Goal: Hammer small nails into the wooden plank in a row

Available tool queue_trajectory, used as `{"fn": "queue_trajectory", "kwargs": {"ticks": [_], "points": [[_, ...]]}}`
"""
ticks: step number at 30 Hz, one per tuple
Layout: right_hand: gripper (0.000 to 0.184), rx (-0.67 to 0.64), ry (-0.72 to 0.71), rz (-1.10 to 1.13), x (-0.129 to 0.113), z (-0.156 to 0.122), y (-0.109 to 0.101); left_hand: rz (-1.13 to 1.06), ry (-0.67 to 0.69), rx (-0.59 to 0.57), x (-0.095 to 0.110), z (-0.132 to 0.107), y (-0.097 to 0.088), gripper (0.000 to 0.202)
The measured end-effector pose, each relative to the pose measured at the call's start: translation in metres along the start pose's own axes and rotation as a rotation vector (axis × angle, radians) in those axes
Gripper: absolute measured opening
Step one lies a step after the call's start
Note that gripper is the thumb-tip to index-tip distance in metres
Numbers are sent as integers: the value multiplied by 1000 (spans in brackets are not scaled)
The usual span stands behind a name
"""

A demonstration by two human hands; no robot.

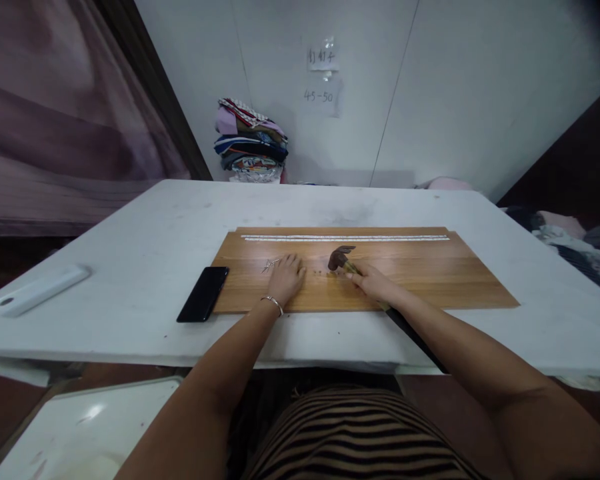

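Plainly, the hammer (pixel 339 259) is gripped by the right hand (pixel 373 281), its fingers closed around the handle not far below the head, while the rest of the handle is passed beneath the forearm toward the near table edge. The left hand (pixel 287 280) is laid palm down on the wooden board (pixel 430 277), fingers loosely spread and open, its tips just beside a small heap of nails (pixel 269 266); whether a nail is touched or pinched under them cannot be told. Between the hands, a few tiny marks or bits (pixel 320 272) are shown on the wood. Near the board's far edge two white strips (pixel 347 238) are laid, and by its left end a phone (pixel 203 295) is placed, all borne by the white table (pixel 130 267). Should the hammer be swung wide while the left hand is kept so close, a finger could be struck; nails could be scattered by a knock, since they are left loose, and the phone could be hit or jarred. The right palm is hidden, the lower handle is partly covered by the arm, and the tiny bits are too blurred to be identified as holes, nail heads or crumbs.
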State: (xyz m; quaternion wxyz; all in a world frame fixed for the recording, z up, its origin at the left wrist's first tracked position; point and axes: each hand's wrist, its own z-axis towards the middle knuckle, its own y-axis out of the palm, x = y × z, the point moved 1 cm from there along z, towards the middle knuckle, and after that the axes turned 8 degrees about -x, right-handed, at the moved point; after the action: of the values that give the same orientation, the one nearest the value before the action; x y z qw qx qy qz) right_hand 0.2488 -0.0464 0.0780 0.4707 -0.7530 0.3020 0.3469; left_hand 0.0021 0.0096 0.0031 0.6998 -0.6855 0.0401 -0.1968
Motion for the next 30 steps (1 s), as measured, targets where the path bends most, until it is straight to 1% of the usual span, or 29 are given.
{"fn": "queue_trajectory", "kwargs": {"ticks": [7, 15, 21, 26, 30], "points": [[7, -3, -10, -10, 2, 3, -2, 5, 3, 5, 0, -1, -1, 23], [12, -4, 23, 28, 2, 0, 3, 21, -8, -3, 3, -2, -5, 23], [16, 1, -11, 9, 3, 0, -1, 60, -52, 9, 3, -3, -5, 33], [15, 4, -46, -20, 4, 3, -1, 59, -76, -13, 3, -4, -6, 38], [16, -5, -8, 3, 3, 2, 1, 54, -81, -28, 3, -3, -6, 44]]}}
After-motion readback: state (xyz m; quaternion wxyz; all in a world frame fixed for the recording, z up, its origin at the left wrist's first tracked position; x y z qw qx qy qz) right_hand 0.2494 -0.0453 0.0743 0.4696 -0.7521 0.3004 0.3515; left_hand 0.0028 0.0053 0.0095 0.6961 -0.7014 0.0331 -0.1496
